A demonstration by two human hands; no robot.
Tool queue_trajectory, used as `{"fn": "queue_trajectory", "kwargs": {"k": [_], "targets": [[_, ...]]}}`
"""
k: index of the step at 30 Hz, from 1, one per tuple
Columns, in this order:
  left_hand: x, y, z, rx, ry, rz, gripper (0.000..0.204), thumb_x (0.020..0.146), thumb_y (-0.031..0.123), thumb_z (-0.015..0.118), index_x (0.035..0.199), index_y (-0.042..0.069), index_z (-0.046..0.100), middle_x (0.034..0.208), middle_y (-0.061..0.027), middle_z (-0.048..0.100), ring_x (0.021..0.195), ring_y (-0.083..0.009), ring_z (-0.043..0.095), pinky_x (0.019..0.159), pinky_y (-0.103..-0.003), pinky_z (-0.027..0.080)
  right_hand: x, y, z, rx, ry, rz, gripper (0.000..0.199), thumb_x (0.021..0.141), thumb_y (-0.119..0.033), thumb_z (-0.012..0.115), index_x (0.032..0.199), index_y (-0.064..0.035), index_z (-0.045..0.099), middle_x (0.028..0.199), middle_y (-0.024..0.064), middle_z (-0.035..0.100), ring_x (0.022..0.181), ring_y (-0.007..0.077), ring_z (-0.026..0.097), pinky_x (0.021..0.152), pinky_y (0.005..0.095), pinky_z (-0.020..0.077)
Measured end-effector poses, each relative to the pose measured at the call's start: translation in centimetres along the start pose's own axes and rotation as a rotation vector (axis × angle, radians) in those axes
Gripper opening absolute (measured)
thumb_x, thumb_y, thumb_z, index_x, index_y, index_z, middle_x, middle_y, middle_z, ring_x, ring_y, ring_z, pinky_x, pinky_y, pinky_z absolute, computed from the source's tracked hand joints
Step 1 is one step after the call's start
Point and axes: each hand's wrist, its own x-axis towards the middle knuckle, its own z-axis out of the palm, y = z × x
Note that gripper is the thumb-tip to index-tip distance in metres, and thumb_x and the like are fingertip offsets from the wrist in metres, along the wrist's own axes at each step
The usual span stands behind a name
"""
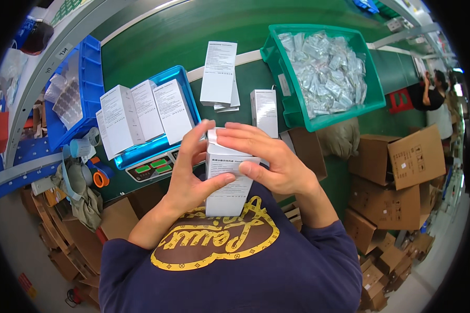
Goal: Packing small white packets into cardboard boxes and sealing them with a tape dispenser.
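Close to my chest, an upright white carton with printed text on its sides is between my two hands. My left hand grips it from the left, thumb across the front face and fingers up by the top edge. Over the carton's top lie the fingers of my right hand, with the thumb against the front upper edge. My fingers partly cover the top flap. Just beyond my hands stand another white carton and a small stack of flat white cartons.
At left, several white cartons sit in the shiny blue tray of a digital scale. A blue bin and an orange tape roll lie beyond it. A green bin holds clear bagged parts. Cardboard boxes and another person are at right.
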Motion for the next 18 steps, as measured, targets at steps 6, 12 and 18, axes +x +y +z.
{"fn": "queue_trajectory", "kwargs": {"k": [6,12,18], "targets": [[3.2,1.0,0.5,0.204,-0.074,0.0,0.1,0.074,0.016,0.084,0.152,0.015,0.021,0.144,-0.0148,0.038,0.121,-0.0283,0.053,0.094,-0.038,0.05,1.9,1.1,-2.9,0.012,-0.005,0.034,0.044,0.089,-0.015,0.061,0.132,-0.0042,0.058,0.124,0.0159,0.056,0.118,0.03,0.054,0.099,0.0391,0.0433],[4.6,0.0,0.8,0.016,-0.062,-0.18,0.103,0.076,0.015,0.082,0.154,0.015,0.014,0.145,-0.0134,0.038,0.121,-0.0305,0.053,0.094,-0.038,0.049,2.6,3.5,-4.6,-0.072,-0.146,-0.032,0.044,0.09,-0.014,0.06,0.133,-0.0094,0.057,0.123,0.0127,0.052,0.116,0.0266,0.052,0.098,0.0369,0.0428],[5.3,0.0,-0.1,0.22,0.097,-0.159,0.09,0.081,0.02,0.076,0.151,0.01,0.022,0.153,-0.0181,0.028,0.133,-0.037,0.042,0.107,-0.044,0.038,1.7,6.9,0.3,0.475,0.504,0.253,0.029,0.092,-0.011,0.065,0.118,-0.0035,0.055,0.126,0.0124,0.054,0.122,0.0225,0.05,0.104,0.0352,0.038]]}}
